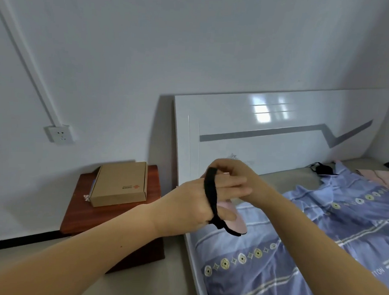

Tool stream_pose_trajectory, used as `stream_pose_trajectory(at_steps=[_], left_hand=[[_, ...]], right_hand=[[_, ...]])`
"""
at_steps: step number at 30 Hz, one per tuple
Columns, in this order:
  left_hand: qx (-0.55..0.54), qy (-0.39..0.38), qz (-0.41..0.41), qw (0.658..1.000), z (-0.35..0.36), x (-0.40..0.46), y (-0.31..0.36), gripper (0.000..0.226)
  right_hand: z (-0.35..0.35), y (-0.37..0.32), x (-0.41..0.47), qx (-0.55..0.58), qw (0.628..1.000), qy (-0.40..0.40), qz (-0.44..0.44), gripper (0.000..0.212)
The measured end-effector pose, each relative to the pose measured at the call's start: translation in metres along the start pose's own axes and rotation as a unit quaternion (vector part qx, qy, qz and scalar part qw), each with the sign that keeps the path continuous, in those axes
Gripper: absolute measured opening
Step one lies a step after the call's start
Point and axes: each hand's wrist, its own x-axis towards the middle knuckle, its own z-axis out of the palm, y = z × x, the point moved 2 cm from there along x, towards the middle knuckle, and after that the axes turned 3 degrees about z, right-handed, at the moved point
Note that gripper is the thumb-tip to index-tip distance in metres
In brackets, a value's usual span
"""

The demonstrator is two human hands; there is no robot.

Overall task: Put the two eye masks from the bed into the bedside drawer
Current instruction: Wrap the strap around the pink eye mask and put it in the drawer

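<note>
A pink eye mask [236,218] with black strap hangs in the hands; a black eye mask [324,169] lies by the headboard.

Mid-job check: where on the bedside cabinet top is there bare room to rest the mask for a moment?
The bedside cabinet is bare along its front, between the cardboard box and the near edge. The back is crowded by the box. The left hand holds the pink eye mask beside the right hand.

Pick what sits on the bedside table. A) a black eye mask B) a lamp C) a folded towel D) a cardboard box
D: a closed brown cardboard box rests on the red-brown bedside table, while the pink eye mask is held in both hands over the bed's edge.
</note>
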Motion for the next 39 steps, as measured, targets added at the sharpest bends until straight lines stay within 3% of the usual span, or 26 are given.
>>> stream_pose_trajectory(at_steps=[3, 10, 14, 17, 22, 26, 29, 31, 36, 39], left_hand=[[-0.023, 0.041, -0.072, 0.996, -0.006, -0.015, -0.016, 0.023], [0.134, 0.187, -0.068, 0.971, -0.010, -0.028, -0.024, 0.018], [0.175, 0.247, -0.070, 0.951, -0.009, -0.039, -0.031, 0.027], [0.221, 0.234, -0.074, 0.944, -0.013, -0.049, -0.038, 0.029], [0.241, 0.228, -0.086, 0.939, -0.015, -0.062, -0.040, 0.028], [0.154, 0.238, -0.091, 0.955, -0.006, -0.059, -0.030, 0.020], [0.058, 0.228, -0.150, 0.960, -0.006, -0.059, -0.031, 0.022], [0.053, 0.213, -0.178, 0.959, -0.009, -0.056, -0.034, 0.012], [0.053, 0.194, -0.214, 0.956, -0.018, -0.037, -0.043, 0.018], [0.126, 0.184, -0.174, 0.959, -0.022, -0.030, -0.044, 0.024]], right_hand=[[-0.005, 0.024, 0.005, 0.093, 0.985, 0.127, 0.070, 0.026], [0.001, 0.031, 0.007, 0.192, 0.962, 0.161, 0.106, 0.042], [0.011, 0.030, 0.018, 0.247, 0.946, 0.166, 0.127, 0.035], [0.017, 0.028, 0.022, 0.287, 0.940, 0.142, 0.119, 0.026], [0.029, 0.027, 0.030, 0.317, 0.932, 0.125, 0.121, 0.032], [0.028, 0.017, 0.040, 0.301, 0.942, 0.099, 0.106, 0.050], [0.025, 0.009, 0.040, 0.250, 0.966, 0.053, 0.050, 0.058], [0.023, 0.007, 0.038, 0.225, 0.973, 0.042, 0.026, 0.051], [0.026, 0.001, 0.034, 0.155, 0.988, 0.019, 0.001, 0.033], [0.023, 0.004, 0.034, 0.115, 0.991, 0.065, 0.024, 0.035]])
